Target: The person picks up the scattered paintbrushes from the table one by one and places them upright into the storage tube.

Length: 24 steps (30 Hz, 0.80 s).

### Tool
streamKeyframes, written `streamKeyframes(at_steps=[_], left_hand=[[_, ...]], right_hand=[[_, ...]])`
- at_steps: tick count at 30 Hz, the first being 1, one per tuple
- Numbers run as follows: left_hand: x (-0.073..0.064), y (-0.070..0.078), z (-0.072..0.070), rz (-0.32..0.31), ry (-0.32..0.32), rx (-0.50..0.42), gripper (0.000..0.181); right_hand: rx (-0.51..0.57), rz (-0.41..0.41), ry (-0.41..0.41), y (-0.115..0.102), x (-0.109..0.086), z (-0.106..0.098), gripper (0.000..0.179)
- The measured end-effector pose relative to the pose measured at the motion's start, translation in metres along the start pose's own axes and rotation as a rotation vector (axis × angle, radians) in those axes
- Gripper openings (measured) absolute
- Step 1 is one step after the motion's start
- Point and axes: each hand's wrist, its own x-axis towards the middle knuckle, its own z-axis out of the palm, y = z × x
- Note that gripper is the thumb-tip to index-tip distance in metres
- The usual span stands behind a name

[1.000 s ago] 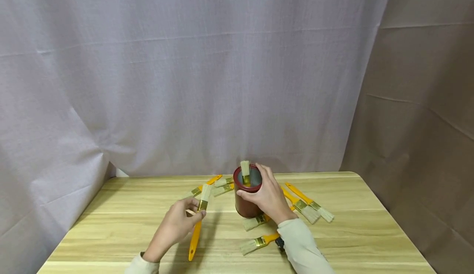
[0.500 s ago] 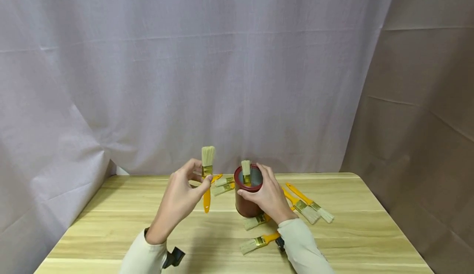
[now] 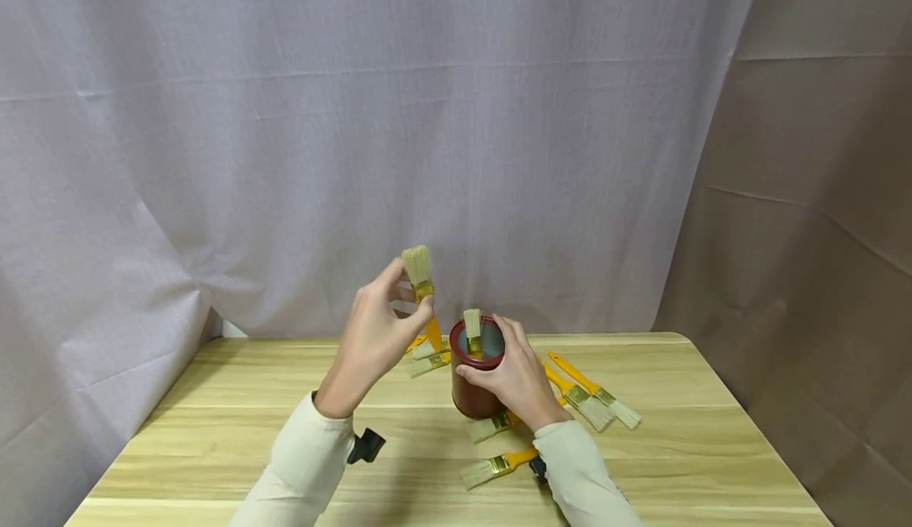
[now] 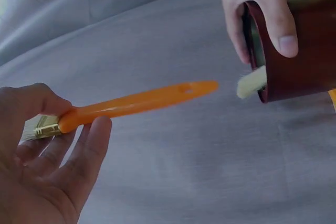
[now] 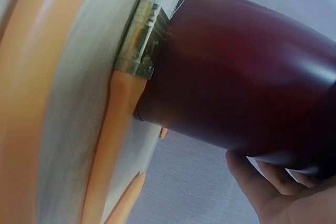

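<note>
While right hand (image 3: pixel 518 377) holds red can (image 3: pixel 472 395) on bench (image 3: pixel 214 432), left hand (image 3: pixel 378 325) pinches orange-handled paintbrush (image 3: pixel 423 290) aloft near can, tilted, bristles (image 3: pixel 417 264) uppermost; second brush (image 3: pixel 473 329) stands inside can, bristles also up.

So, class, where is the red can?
In the head view, the red can stands on the table at lower centre, held by the right grip, brushes lying either side.

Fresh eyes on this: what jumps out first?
The yellow-handled paintbrush held bristles up in the left hand, left of the can. Next, the dark red can itself, gripped near its rim by the right hand, one brush inside. More paintbrushes lie around it on the wooden table.
</note>
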Motion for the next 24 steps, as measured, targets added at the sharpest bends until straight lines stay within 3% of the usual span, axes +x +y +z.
streamKeyframes(at_steps=[11, 15, 19, 24], left_hand=[[0.025, -0.021, 0.028, -0.016, 0.04, -0.145, 0.014], [0.03, -0.029, 0.039, -0.023, 0.031, -0.146, 0.016], [0.035, -0.037, 0.049, -0.038, -0.02, -0.109, 0.015], [0.039, -0.044, 0.057, -0.082, -0.146, -0.021, 0.018]], right_hand=[[0.011, -0.001, -0.006, -0.002, 0.002, 0.002, 0.111], [0.009, -0.012, -0.008, -0.003, 0.001, 0.004, 0.111], [0.006, -0.017, -0.01, -0.002, 0.001, 0.005, 0.111], [0.0, -0.018, -0.007, -0.003, 0.002, 0.006, 0.11]])
